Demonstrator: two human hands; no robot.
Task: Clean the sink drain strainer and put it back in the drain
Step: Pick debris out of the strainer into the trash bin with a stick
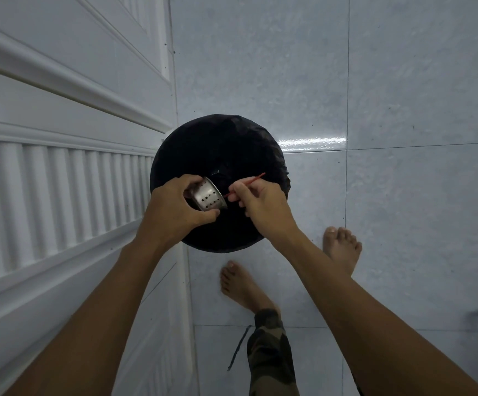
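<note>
- The left hand (175, 207) grips the metal strainer (207, 197) at mid-frame, tipped on its side over the black bin (220, 155).
- The right hand (260, 204) pinches a thin red stick (250, 181), its lower end at the strainer's mouth.
- Bare feet (342, 247) stand on the pale tiled floor (403, 110) at lower right.
- A white panelled door (60, 124) fills the left side.

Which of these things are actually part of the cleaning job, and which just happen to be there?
In use: metal strainer in left hand; thin red stick in right hand; black-lined bin beneath them.

Just there: white louvred door; tiled floor.
</note>
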